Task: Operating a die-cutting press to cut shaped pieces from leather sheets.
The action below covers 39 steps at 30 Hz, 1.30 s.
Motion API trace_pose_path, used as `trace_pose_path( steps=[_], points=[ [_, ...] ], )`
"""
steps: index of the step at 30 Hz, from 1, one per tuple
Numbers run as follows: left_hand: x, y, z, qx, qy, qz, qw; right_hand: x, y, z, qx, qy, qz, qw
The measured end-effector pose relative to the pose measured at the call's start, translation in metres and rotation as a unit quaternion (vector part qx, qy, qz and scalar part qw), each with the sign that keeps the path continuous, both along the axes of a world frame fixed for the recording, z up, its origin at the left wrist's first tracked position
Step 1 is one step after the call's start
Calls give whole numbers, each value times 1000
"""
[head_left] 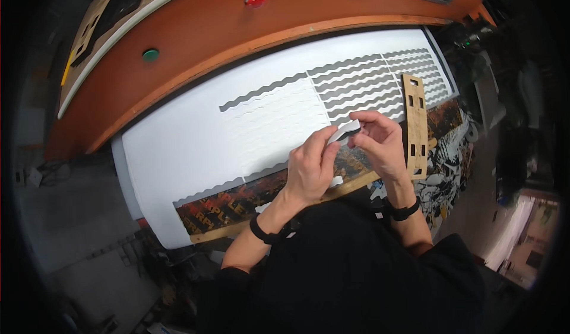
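Note:
Between my two hands I hold a small wavy white strip, or a short stack of such strips, with a dark edge [346, 131]. The fingers of my left hand [310, 167] pinch its left end. At its right end, the thumb and fingers of my right hand [383, 147] are closed on it. Below and beyond lies a large white sheet [172, 138]. Rows of grey wavy bands [356, 88] cross its right part, and fine wavy cut lines mark its middle. One single grey band runs left along the far side.
A wooden board with rectangular holes [414, 126] lies right of my hands. Above the sheet spans an orange machine beam [202, 43] with a red button [255, 0] and green buttons [151, 55]. Scraps [445, 174] heap at the right. A dark stained board edge [261, 193] lies nearest me.

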<state>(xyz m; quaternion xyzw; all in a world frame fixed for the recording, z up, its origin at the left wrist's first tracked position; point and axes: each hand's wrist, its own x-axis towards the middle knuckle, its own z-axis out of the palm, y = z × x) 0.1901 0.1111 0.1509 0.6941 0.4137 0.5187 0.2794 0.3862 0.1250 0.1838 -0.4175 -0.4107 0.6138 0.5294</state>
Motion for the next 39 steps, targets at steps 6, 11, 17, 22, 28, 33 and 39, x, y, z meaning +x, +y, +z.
trace_pose_path(
  steps=[6, 11, 17, 22, 28, 33, 39],
  points=[
    [20, -12, 21, -242, -63, -126, 960, 12, -27, 5, 5, -81, -82, 993],
    [54, -16, 5, -256, -97, -198, 941, 31, -51, 2, 17, -150, -157, 976],
    [90, -31, 1, -374, -175, -276, 868, 63, -85, 12, -23, -17, -204, 979],
    [115, -43, -21, -320, -140, -126, 929, 129, -139, 7, -14, -77, -230, 970],
    [10, -36, -3, -178, -115, 59, 976, 307, -252, -30, 16, -345, -432, 834],
    [-57, -73, 17, -85, 79, 92, 989, 422, -347, -103, -64, -469, -498, 727],
    [-23, -94, -72, -148, 364, 44, 918, 408, -366, -176, -184, -493, -318, 788]
  ],
)
